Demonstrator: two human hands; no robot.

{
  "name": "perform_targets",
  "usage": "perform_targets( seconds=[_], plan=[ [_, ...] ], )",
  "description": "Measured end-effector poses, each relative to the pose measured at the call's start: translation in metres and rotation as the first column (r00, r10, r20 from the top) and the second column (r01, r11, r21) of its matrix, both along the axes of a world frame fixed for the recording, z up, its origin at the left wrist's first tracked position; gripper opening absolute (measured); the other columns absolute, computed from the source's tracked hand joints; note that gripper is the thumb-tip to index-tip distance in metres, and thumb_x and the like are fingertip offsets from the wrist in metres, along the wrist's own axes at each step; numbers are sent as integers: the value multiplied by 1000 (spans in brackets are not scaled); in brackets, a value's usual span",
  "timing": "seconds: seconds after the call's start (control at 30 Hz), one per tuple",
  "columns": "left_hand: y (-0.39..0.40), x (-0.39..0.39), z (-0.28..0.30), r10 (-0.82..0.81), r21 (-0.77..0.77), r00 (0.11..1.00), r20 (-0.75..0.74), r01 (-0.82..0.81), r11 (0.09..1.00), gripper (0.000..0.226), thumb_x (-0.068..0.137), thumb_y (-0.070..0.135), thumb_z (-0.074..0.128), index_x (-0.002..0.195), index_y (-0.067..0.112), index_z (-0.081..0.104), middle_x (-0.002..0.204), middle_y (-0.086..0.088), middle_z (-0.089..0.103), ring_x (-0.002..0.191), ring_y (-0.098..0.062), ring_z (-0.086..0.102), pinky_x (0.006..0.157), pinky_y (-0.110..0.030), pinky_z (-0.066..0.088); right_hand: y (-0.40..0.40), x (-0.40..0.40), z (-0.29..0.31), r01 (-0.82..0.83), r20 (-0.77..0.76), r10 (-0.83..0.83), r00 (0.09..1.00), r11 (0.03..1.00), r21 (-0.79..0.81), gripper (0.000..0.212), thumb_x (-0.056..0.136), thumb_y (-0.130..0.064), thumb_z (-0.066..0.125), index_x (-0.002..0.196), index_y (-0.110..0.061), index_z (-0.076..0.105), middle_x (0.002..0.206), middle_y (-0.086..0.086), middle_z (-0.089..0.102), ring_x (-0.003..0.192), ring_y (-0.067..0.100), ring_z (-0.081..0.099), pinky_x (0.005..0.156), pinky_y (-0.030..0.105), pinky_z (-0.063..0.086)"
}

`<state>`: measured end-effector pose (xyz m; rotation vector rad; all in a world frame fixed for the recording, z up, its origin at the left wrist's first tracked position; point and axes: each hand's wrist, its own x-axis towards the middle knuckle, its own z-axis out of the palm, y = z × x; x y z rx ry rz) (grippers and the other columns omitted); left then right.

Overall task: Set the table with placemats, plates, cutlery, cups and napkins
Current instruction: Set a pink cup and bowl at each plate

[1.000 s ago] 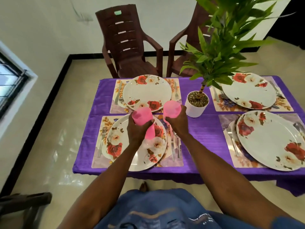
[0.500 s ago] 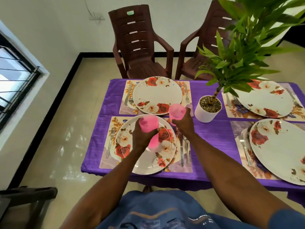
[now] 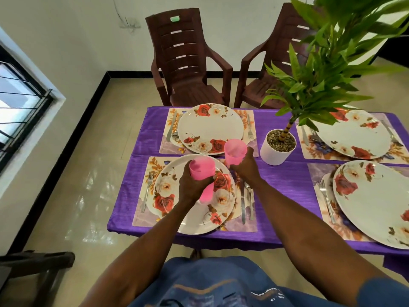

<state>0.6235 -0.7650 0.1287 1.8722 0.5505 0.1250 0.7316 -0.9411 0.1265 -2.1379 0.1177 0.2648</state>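
I have a single pink cup [image 3: 235,152] in my right hand [image 3: 245,167], fingers curled round its lower wall, mouth up and long axis close to upright. It hangs just past the far right corner of the near placemat [image 3: 241,224], between that mat and the far placemat [image 3: 252,149]. Whether its base touches the purple worktop [image 3: 285,173] I cannot tell; my hand hides it. My left hand [image 3: 192,185] grips a stack of pink cups [image 3: 202,171] over the near plate [image 3: 194,222], the stack tilted toward me, its bottom end pointing at the plate. The knife [image 3: 243,204] lies on the mat just on my side of the right hand. I judge the landing spot to be straight below the single cup, above the knife, so the right hand does this one. The white plant pot [image 3: 276,151] stands near on the right, apart from the cup.
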Motion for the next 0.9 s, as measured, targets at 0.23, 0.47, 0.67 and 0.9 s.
perform_targets(
  seconds=[0.23,0.47,0.67,0.9],
  plan=[
    [-5,0,-3,-35,12,999,8,34,999,103,54,62,84,139,28,39,131,5,55,116,-17,53,94,-35,51,-9,-22,-12,123,9,-123,992,992,-13,113,70,-36,86,153,-11,13,153,17,30,136,36,39,100,46,44],
    [-27,0,0,-85,-123,986,146,104,987,101,54,60,82,138,25,38,132,5,54,118,-15,53,97,-34,50,-10,-50,-1,284,-4,-286,958,949,138,64,78,-16,71,135,-10,44,122,10,58,108,29,59,76,28,42],
    [-62,9,2,-267,-303,949,169,307,902,87,57,47,83,131,23,46,124,6,59,113,-11,58,96,-41,52,-38,-61,12,368,-106,-352,930,895,254,15,71,-8,58,85,-9,64,81,8,68,76,23,63,71,37,53],
    [-129,30,4,-447,-483,882,151,460,745,79,58,40,81,127,13,52,121,-9,64,111,-23,62,95,-41,51,-111,-93,23,398,-303,-276,912,772,495,30,86,14,39,88,-6,61,76,10,57,64,17,50,61,25,44]
  ],
)
